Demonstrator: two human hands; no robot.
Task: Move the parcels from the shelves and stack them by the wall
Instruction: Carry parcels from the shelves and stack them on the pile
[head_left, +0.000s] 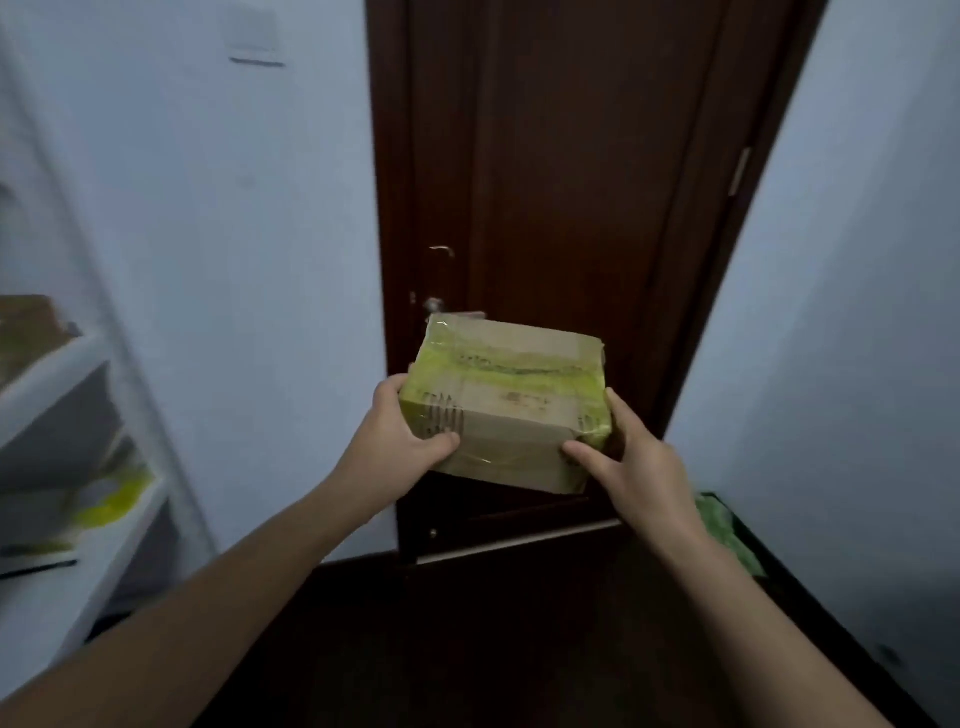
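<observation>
In the head view, a cardboard parcel wrapped in yellow-green tape was held in the air in front of a dark wooden door, clear of any surface. The left hand gripped its near left corner, thumb on the front face; the right hand clasped the near right corner, fingers spread along the side. To the left of the grip stood the white shelves, where more taped parcels lay blurred. Below and right of the grip, green-wrapped items sat by the wall, probably the stack. The carry would go best with both palms pressing inward and the box kept level, lowered squarely onto the stack rather than dropped.
</observation>
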